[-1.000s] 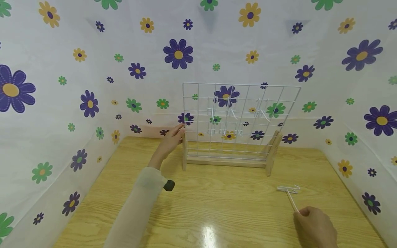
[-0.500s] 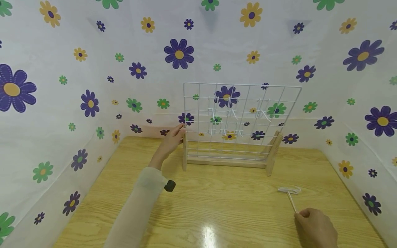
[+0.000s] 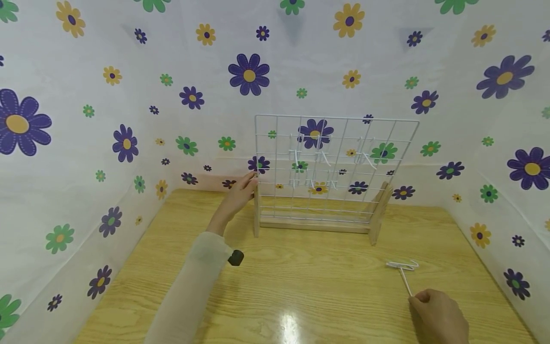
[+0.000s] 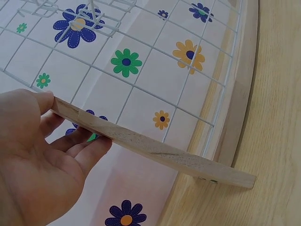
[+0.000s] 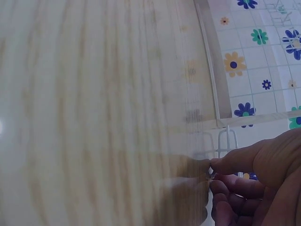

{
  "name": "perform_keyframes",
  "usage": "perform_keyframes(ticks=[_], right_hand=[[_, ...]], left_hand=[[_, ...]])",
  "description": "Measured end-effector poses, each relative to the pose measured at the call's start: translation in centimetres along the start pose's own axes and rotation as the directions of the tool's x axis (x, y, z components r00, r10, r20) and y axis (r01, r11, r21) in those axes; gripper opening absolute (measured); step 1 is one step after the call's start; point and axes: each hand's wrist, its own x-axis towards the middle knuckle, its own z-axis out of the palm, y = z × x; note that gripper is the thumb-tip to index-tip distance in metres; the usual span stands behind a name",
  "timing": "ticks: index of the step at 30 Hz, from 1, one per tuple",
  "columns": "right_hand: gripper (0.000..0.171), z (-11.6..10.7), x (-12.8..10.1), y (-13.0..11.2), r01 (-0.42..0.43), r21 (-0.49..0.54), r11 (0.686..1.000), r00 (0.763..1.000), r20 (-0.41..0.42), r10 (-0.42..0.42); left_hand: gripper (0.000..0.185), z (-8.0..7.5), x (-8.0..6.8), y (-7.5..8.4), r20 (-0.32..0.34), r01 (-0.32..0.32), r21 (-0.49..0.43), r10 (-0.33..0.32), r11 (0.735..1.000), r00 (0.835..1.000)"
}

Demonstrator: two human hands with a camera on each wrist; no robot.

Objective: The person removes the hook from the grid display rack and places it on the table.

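Note:
A white wire grid rack (image 3: 318,200) stands upright in a wooden base, with several white wire hooks (image 3: 296,156) hanging on it in two rows. At its left side my left hand (image 3: 238,193) grips the wooden upright (image 4: 141,143), thumb on one face and fingers on the other in the left wrist view. Low over the table at the front right, my right hand (image 3: 442,313) pinches the stem end of a loose white wire hook (image 3: 404,277). That hook's bracket end points toward the rack. In the right wrist view the fingers partly cover it.
The rack's right wooden upright (image 3: 378,215) slants on the light wood table (image 3: 301,277). Flower-printed white sheeting (image 3: 206,71) encloses the table at the back and on both sides. A small black object (image 3: 235,258) sits by the left sleeve cuff.
The hook in my right hand has turned slightly on its stem, and its bracket's outline has shifted. My left hand keeps its hold on the upright, and the rack stays put.

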Motion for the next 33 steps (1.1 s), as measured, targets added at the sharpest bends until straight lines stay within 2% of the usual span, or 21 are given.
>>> perform_keyframes(ticks=[8,16,19,25,33], right_hand=[[0.032,0.0,-0.1,0.0,-0.013,-0.015,1.0,1.0,-0.005,0.013],[0.042,-0.5,0.3,-0.3,0.044,-0.004,0.999,0.998,-0.043,-0.044],[0.046,-1.0,0.5,-0.7,0.072,-0.004,0.997,0.994,-0.085,-0.072],[0.044,-2.5,0.7,-2.9,0.16,0.002,0.987,0.961,-0.23,-0.155],[0.04,-5.1,1.4,-6.6,0.275,0.001,0.961,0.903,-0.343,-0.258]], left_hand=[[0.059,0.1,0.1,-0.1,0.028,-0.013,-0.009,0.014,1.0,1.0],[0.06,0.2,0.2,-0.3,0.011,-0.005,-0.003,0.005,1.0,1.0],[0.059,0.3,0.1,-0.3,0.008,0.002,-0.003,-0.002,1.0,1.0],[0.059,0.2,0.2,-0.4,-0.006,-0.012,0.008,0.012,1.0,1.0],[0.057,0.2,0.2,-0.4,-0.024,-0.002,0.012,0.002,1.0,1.0]])
